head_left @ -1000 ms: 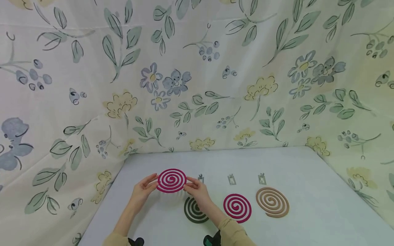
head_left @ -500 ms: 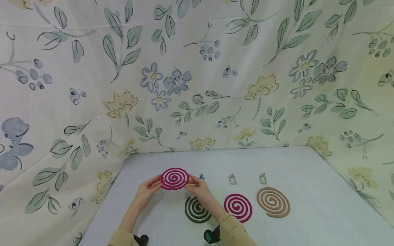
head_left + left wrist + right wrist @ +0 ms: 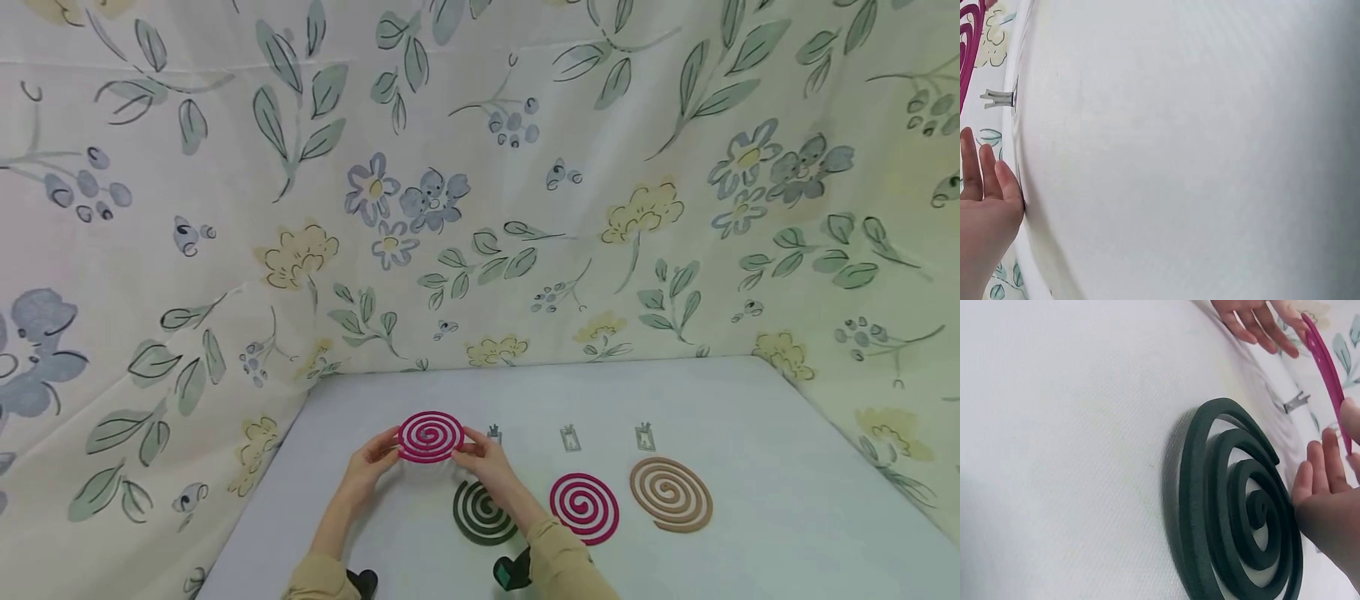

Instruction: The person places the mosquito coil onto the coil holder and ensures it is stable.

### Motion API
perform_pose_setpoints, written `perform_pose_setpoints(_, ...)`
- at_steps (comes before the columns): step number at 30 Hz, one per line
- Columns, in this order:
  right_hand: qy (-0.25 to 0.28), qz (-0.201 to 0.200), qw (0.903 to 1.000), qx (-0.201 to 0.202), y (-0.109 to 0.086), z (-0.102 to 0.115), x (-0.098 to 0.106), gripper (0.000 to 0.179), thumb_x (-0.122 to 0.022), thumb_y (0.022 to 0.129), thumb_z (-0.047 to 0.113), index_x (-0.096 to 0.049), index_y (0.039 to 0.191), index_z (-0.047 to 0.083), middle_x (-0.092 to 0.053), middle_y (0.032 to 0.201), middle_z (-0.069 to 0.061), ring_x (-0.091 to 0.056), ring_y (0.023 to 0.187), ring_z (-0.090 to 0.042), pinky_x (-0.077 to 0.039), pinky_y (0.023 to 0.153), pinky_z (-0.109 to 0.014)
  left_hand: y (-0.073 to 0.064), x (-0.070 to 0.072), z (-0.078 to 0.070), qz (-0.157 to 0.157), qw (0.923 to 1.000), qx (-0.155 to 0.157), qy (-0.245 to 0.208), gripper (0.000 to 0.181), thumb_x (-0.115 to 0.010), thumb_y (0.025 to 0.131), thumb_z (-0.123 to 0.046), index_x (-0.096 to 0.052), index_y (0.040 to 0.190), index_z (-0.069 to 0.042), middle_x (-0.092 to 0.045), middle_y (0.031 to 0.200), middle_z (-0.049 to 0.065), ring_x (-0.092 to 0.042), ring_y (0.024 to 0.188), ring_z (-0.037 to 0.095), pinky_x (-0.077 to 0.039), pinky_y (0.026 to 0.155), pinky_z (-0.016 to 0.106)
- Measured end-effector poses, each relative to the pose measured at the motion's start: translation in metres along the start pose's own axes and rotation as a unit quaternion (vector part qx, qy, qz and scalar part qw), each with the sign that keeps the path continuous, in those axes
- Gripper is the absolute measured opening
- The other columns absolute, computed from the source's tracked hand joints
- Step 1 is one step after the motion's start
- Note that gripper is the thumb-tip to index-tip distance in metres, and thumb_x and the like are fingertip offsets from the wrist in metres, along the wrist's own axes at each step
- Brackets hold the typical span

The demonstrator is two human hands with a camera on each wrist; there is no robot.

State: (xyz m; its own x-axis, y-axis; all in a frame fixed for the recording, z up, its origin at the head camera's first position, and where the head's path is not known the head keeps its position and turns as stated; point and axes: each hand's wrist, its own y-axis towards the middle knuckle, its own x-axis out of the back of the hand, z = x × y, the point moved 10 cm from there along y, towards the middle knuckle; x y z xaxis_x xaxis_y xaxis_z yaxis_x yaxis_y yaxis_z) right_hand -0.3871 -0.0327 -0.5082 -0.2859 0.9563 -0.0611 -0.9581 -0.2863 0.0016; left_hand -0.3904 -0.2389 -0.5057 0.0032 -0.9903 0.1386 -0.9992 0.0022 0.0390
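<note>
A magenta mosquito coil (image 3: 427, 433) hangs above the table at the left, flat and slightly tipped in the head view. My left hand (image 3: 371, 465) pinches its left rim, and my right hand (image 3: 486, 463) pinches its right rim. In the right wrist view the coil (image 3: 1327, 369) shows edge-on between the fingers of both hands. A dark green mosquito coil (image 3: 1192, 500) lies on the table beneath my right hand, which partly covers it in the head view. The left wrist view catches only a corner of the held coil, past the fingers (image 3: 988, 169).
On the white table (image 3: 780, 500), a second magenta coil (image 3: 579, 503) and a tan coil (image 3: 670, 493) lie right of the green one. Three small metal stands (image 3: 571, 438) form a row behind them. A floral cloth (image 3: 510, 250) surrounds the table's back and sides.
Both hands have shifted slightly right with the magenta coil between them. The coils and stands on the table keep their arrangement.
</note>
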Motion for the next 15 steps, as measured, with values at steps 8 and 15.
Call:
perform_pose_setpoints(8, -0.024, -0.003, 0.9997, 0.004, 0.0007, 0.0007, -0.0010, 0.063, -0.062, 0.091, 0.013, -0.032, 0.144, -0.003, -0.060, 0.117, -0.022, -0.059, 0.100, -0.017, -0.048, 0.092, -0.038, 0.0033, -0.0026, 0.0023, -0.007, 0.9993, 0.020, 0.029, 0.049, -0.058, 0.094, -0.012, -0.044, 0.140, -0.006, -0.054, 0.130, 0.022, -0.055, 0.108, 0.010, -0.046, 0.093, 0.028)
perform_pose_setpoints(15, -0.047, -0.039, 0.9980, -0.012, 0.0008, -0.0018, -0.0028, 0.063, -0.062, 0.090, 0.012, -0.034, 0.144, -0.001, -0.060, 0.115, -0.019, -0.059, 0.100, -0.019, -0.047, 0.095, -0.043, 0.0027, -0.0021, 0.0020, -0.007, 0.9991, 0.022, 0.036, 0.048, -0.058, 0.093, -0.010, -0.046, 0.140, -0.008, -0.055, 0.130, 0.022, -0.054, 0.118, 0.023, -0.044, 0.101, 0.041)
